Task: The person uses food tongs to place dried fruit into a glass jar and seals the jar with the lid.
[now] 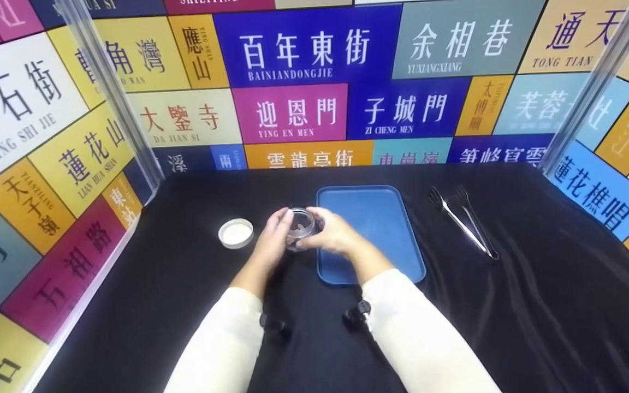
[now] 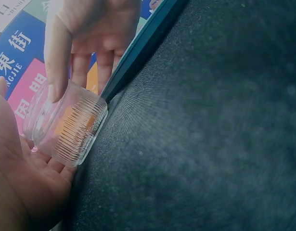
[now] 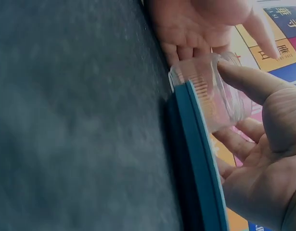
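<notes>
A clear, ribbed jar (image 1: 301,221) without a lid stands upright on the black cloth, by the blue tray's left edge. My right hand (image 1: 333,232) holds it from the right; the right wrist view has the thumb pressed on the jar (image 3: 208,89) and the fingers reaching round the far side. On the other side, my left hand (image 1: 275,232) rests against the jar with fairly straight fingers, its thumb lifted away in the left wrist view. Through the glass (image 2: 83,127) the bottom looks bare. A round white lid (image 1: 236,233) lies left of my left hand.
The blue tray (image 1: 369,218) lies flat under my right hand and wrist. Metal tongs (image 1: 467,224) lie spread apart to the right of it. Printed panels (image 1: 298,112) enclose the back and sides of the cloth-covered table (image 1: 511,327).
</notes>
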